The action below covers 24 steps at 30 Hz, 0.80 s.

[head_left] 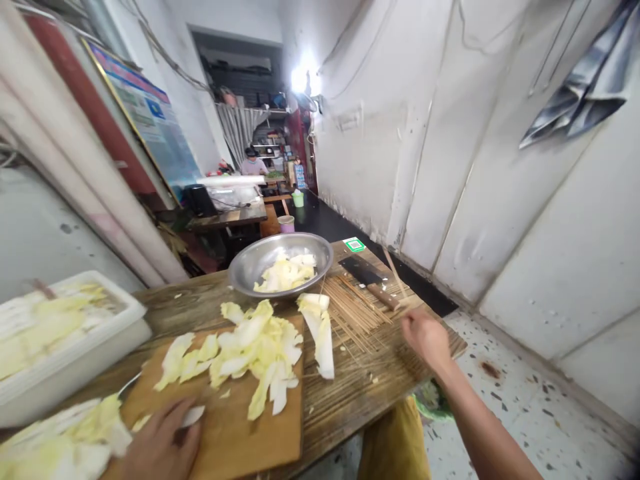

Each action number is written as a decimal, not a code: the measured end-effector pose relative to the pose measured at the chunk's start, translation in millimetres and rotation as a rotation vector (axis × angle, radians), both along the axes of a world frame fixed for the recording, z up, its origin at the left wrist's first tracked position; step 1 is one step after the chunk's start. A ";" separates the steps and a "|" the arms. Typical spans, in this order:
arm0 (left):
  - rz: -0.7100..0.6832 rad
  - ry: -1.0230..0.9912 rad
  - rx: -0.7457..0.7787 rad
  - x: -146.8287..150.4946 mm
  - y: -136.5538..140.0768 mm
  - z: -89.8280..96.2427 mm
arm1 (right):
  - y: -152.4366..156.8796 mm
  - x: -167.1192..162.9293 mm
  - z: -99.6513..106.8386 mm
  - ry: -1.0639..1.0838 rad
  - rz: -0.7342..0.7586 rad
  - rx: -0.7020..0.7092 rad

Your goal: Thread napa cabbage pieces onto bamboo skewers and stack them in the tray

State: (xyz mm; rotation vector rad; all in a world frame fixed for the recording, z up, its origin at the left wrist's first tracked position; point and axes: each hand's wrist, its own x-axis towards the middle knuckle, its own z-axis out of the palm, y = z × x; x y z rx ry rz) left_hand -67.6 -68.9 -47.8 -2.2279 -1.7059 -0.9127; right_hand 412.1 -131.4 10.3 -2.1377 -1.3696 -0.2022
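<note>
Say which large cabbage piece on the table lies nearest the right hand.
The long white-stalked piece beside the skewers, right of the cutting board. It lies alone; the other leaves are on the board, in the metal bowl or farther left.

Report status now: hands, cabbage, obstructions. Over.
Left hand at cutting board, beside pale cabbage piece. Right hand near cleaver, grip unclear. Napa cabbage leaves heaped on board. Cleaver and bamboo skewers close by right hand.

1 head-worn cam; faces fwd & down over table [345, 400]; close range.
</note>
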 end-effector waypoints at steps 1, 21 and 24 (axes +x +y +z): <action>-0.020 0.022 0.026 0.4 -1.3 0.1 | 16.7 -14.1 4.6 -0.006 0.026 -0.047; 0.006 -0.069 -0.017 8.3 -17.9 9.9 | -3.4 -49.0 -57.3 0.276 -0.073 -0.233; 0.012 -0.066 -0.013 8.6 -17.9 10.6 | -0.4 -52.9 -60.6 0.306 -0.114 -0.209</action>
